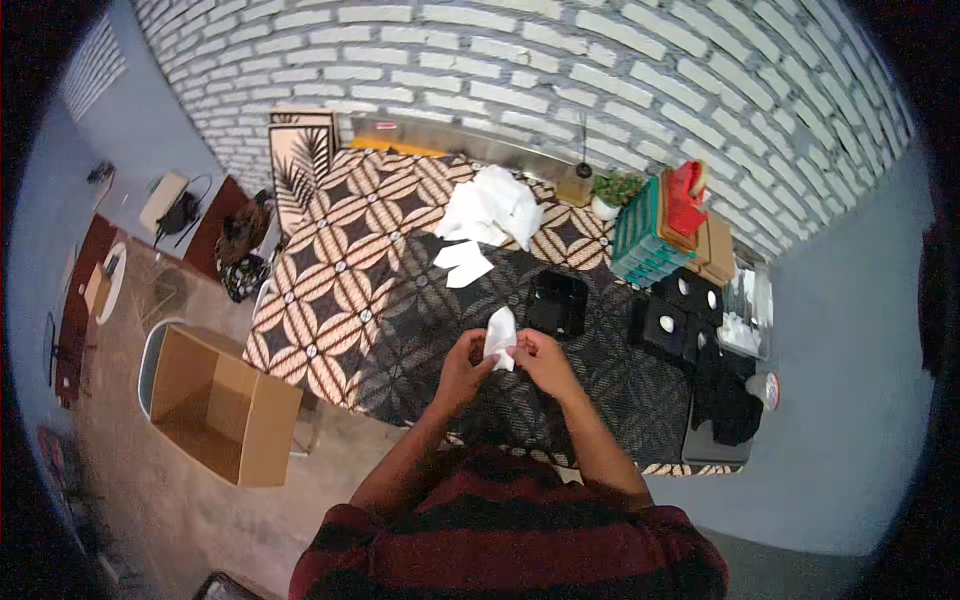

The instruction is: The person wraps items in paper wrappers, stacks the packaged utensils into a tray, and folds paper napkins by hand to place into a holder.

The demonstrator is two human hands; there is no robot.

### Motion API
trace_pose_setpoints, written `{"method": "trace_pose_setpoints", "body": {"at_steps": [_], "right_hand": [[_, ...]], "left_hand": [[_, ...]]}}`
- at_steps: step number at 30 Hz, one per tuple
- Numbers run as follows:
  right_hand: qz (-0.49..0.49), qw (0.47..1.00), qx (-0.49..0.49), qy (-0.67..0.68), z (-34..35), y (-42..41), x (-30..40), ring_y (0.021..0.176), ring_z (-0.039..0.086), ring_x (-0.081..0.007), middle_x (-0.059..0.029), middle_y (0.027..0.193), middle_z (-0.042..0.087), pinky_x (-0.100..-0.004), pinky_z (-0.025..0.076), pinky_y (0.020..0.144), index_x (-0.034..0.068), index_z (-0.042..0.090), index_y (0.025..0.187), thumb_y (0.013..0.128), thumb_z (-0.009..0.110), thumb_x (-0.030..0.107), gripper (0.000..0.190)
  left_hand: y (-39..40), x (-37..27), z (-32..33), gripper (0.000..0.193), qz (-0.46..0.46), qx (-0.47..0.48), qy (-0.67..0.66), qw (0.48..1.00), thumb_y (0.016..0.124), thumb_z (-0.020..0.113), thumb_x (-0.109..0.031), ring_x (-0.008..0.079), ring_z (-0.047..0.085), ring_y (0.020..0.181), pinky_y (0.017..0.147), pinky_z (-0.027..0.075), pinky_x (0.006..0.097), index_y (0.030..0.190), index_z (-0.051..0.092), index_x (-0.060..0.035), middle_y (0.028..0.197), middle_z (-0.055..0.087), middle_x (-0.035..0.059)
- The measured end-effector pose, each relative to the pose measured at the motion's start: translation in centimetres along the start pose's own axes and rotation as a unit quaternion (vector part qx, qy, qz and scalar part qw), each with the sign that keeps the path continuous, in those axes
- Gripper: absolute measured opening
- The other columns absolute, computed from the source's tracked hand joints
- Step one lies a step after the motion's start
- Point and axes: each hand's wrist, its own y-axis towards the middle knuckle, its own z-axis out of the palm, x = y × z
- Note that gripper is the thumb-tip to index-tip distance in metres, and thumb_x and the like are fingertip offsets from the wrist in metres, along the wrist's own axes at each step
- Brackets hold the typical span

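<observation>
Between my hands is a small folded white piece, paper or cloth (pixel 500 335), held upright over the dark part of the patterned table cover. My left hand (pixel 466 367) pinches its lower left edge with thumb and fingers. On its right edge, the fingers of my right hand (pixel 541 360) grip it. Just beyond lie flat white pieces (pixel 463 264), with a crumpled white heap (pixel 491 206) behind them. A glossy black tray or box (pixel 558 303) sits to the right of the held piece.
At the right stand a stack of teal baskets (pixel 651 232), black boxes with white oval items (pixel 666 324), a clear container (pixel 742 330) and black cloth (pixel 731 405). A potted plant (pixel 615 193) is near the brick wall. An open cardboard box (pixel 262 420) stands left of the table.
</observation>
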Motion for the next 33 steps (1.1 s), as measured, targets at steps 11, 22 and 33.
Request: {"method": "trace_pose_setpoints", "body": {"at_steps": [11,22,33], "right_hand": [[-0.063,0.871,-0.303,-0.383,-9.9,7.0,-5.2,0.086,0.061,-0.0297,-0.0084,0.081,0.065,-0.0477,0.04,0.086,0.008,0.066,0.086,0.082,0.072,0.018,0.013],[-0.01,0.917,-0.314,-0.246,-6.1,4.3,-5.4,0.136,0.026,-0.0422,-0.0206,0.147,0.031,-0.0534,0.025,0.11,0.011,0.072,0.091,0.078,0.08,0.025,0.021],[0.052,0.91,-0.278,-0.304,2.0,4.8,-3.3,0.143,0.012,-0.0465,-0.0183,0.155,0.022,-0.0671,0.007,0.112,0.017,0.074,0.085,0.075,0.081,0.03,0.018]], "left_hand": [[15.0,6.0,4.0,0.034,0.084,0.08,0.235,0.965,0.089,0.067,-0.019,0.0309,0.064,0.088,0.077,0.05,0.0394,0.114,0.056,0.0006,0.103,0.062,0.0208],[12.2,1.1,4.2,0.06,-0.018,0.096,0.243,0.965,0.082,0.065,-0.014,0.046,0.064,0.088,0.077,0.051,0.0491,0.132,0.039,0.006,0.092,0.065,0.03],[5.9,1.8,-1.8,0.056,-0.068,0.074,0.275,0.956,0.089,0.066,-0.023,0.0349,0.067,0.084,0.074,0.051,0.0438,0.133,0.042,0.0021,0.093,0.066,0.0242]]}}
